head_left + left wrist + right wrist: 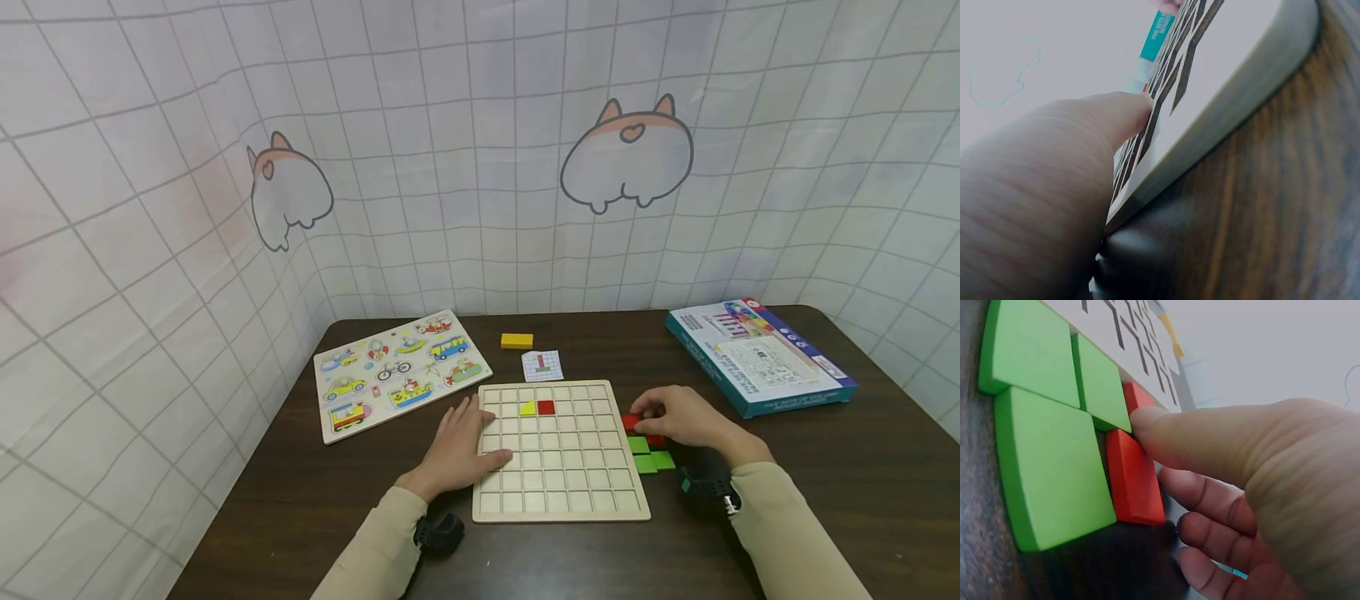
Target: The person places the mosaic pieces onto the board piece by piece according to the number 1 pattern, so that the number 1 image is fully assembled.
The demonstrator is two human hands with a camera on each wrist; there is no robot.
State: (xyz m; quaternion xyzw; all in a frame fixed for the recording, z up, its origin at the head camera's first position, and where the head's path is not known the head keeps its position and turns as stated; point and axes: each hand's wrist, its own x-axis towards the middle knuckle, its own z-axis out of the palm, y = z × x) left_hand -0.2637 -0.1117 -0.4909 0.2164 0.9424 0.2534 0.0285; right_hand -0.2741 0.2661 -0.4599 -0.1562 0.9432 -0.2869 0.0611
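A pale wooden grid board [555, 504] lies flat on the dark table. On it sit a yellow piece [528, 407] with a slanted corner and a red square tile [546, 407], side by side in the upper rows. My left hand [456, 450] rests on the board's left edge, thumb [1125, 115] over the grid and fingers spread. Off the board's right edge, my right hand [686, 419] pinches a red tile [1138, 395] between thumb and index finger; the index fingertip is hidden in the right wrist view. Another red tile [1135, 478] and three green tiles [1054, 469] lie close by.
Behind the board are a small card [542, 366] with a printed figure and a yellow block [517, 341]. A vehicle picture puzzle [397, 375] lies at the left. At the back right stands a flat teal box [761, 358]. A white gridded curtain [480, 167] hangs behind.
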